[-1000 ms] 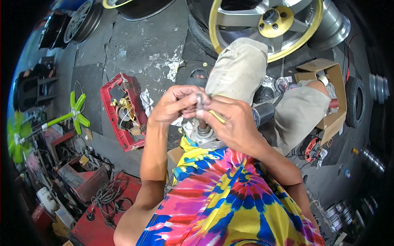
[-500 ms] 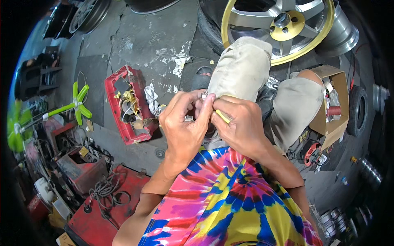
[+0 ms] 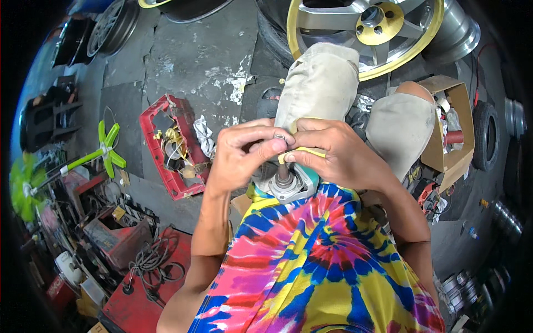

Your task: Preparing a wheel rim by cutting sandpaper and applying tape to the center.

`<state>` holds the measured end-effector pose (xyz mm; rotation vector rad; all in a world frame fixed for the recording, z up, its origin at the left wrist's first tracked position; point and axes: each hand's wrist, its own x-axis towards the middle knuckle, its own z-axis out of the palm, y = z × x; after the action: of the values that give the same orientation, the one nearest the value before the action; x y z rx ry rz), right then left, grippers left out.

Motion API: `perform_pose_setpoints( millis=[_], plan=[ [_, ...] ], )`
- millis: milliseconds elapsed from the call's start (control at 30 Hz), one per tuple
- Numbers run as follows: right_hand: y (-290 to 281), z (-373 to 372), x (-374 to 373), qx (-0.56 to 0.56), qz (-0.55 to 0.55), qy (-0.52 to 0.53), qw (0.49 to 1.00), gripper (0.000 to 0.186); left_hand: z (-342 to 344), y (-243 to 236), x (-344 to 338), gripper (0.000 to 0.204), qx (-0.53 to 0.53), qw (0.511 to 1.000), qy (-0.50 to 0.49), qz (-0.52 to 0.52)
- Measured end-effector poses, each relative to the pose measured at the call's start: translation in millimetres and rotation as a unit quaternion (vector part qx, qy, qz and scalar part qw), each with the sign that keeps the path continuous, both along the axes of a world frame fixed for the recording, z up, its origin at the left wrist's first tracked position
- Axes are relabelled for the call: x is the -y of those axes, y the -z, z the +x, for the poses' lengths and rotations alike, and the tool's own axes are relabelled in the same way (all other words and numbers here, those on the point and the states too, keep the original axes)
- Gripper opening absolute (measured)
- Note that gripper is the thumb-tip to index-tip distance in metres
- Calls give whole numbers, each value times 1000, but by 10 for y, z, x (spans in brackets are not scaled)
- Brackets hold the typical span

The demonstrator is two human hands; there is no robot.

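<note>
My left hand (image 3: 236,152) is closed, thumb and forefinger pinching a small shiny metal piece (image 3: 279,136) whose kind I cannot make out. Close against it, my right hand (image 3: 333,149) grips a thin yellow strip (image 3: 310,150), folded between thumb and fingers. The strip's front end meets the left fingertips. Just below both hands, a power tool's grey metal head (image 3: 290,188) with an upright spindle (image 3: 285,172) rests at my lap. Part of its teal body shows beside the head; the rest is hidden.
A red open crate (image 3: 180,191) of small parts sits at left. Ahead stands a yellow-rimmed alloy wheel (image 3: 436,33); a cardboard box (image 3: 458,158) is at right. Near left lie a coiled cable (image 3: 147,260), a red metal cabinet (image 3: 130,305) and a green-bladed fan (image 3: 105,145).
My left hand has tilted flatter, and its thumb has come down toward the right fingertips. The tool's head and spindle, mostly hidden before, now show below the hands. The view has shifted slightly.
</note>
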<state>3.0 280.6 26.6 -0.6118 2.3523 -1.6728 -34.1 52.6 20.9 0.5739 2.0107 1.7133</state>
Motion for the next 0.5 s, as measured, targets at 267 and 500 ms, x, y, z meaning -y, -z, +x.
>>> perform_pose_setpoints(
  millis=[267, 500],
  plan=[
    [147, 71, 87, 11, -62, 14, 998, 14, -404, 462, -26, 27, 230, 927, 181, 236],
    [-11, 113, 171, 12, 14, 77, 997, 15, 151, -139, -49, 21, -100, 978, -150, -101]
  ],
)
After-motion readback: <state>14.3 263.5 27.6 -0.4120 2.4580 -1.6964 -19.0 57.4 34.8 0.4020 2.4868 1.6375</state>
